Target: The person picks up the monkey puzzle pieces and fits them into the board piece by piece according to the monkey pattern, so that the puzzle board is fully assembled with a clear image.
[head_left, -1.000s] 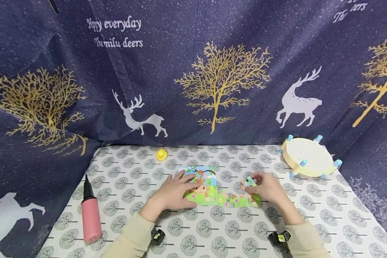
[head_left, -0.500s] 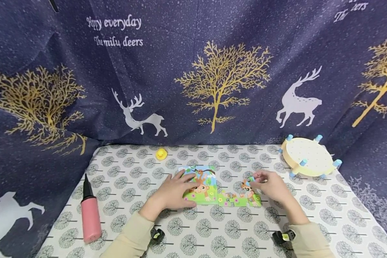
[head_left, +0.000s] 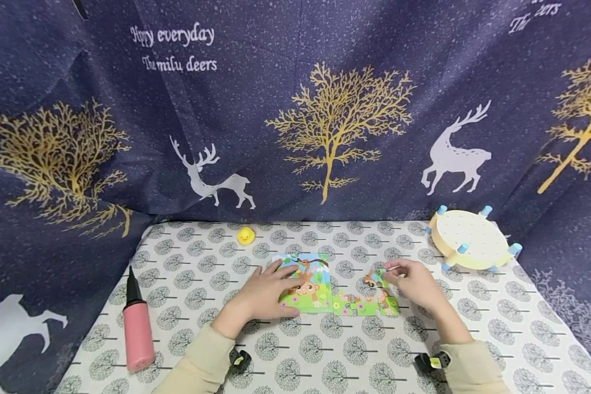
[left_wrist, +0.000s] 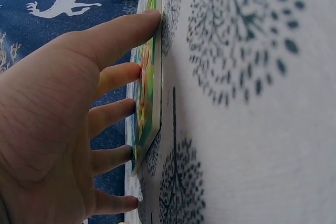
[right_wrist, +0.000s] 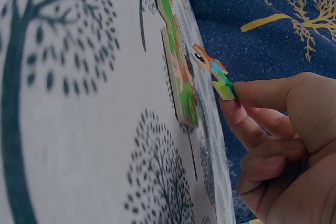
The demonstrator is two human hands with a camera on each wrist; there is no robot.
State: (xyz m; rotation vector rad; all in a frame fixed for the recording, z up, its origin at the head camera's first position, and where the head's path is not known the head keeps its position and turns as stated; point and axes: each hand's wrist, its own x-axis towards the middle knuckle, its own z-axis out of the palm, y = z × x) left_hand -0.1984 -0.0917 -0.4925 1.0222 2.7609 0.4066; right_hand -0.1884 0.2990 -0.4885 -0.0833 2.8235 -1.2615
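Observation:
A picture board [head_left: 311, 298] with a monkey on it lies on the table, and my left hand [head_left: 270, 293] rests on its left part with fingers spread. The left wrist view shows the thumb and fingertips touching the board [left_wrist: 148, 93]. My right hand [head_left: 416, 283] pinches a jigsaw piece [head_left: 372, 280] between thumb and fingers. In the right wrist view that piece [right_wrist: 216, 74] is tilted and raised off the table, with an eye printed on it. Just below it, several joined puzzle pieces [head_left: 357, 306] form a strip against the board's right side.
A yellow toy duck [head_left: 247, 236] sits at the back. On the left lies a red hand pump [head_left: 139, 335] with a black nozzle. A round cream stand [head_left: 470, 241] with blue pegs is at the back right. A dark curtain [head_left: 256, 109] hangs behind the table.
The right hand has turned the puzzle piece and shifted it slightly left, baring more of the strip's right end. The left hand has stayed on the board.

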